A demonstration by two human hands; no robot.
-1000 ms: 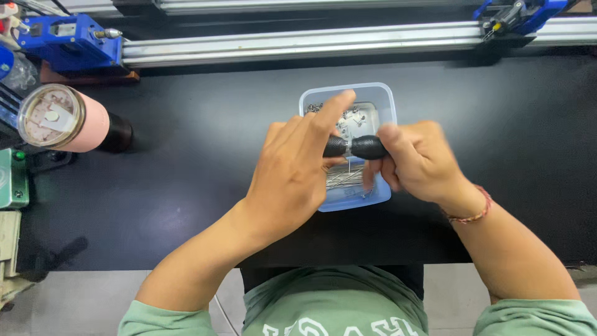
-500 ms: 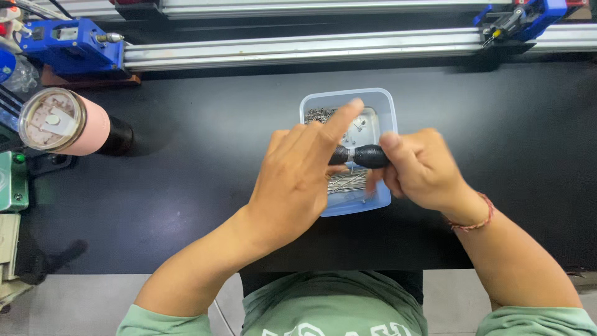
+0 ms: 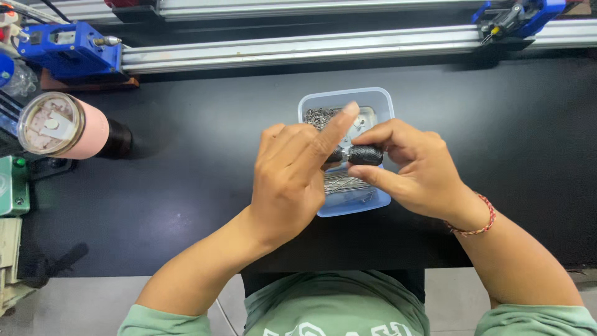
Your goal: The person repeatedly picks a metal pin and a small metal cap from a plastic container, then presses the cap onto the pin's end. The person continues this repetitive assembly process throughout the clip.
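1. The right hand (image 3: 418, 167) has its fingers closed round a short black cylindrical part (image 3: 364, 154), held level just above a clear plastic box (image 3: 346, 149) on the black table (image 3: 186, 186).
2. The left hand (image 3: 292, 177) meets the part's other end, index finger stretched out; its grip there is hidden, so I cannot tell whether it pinches.
3. Thin metal pins (image 3: 343, 182) lie in the box.
4. A pink tumbler (image 3: 62, 127) stands well apart at left.
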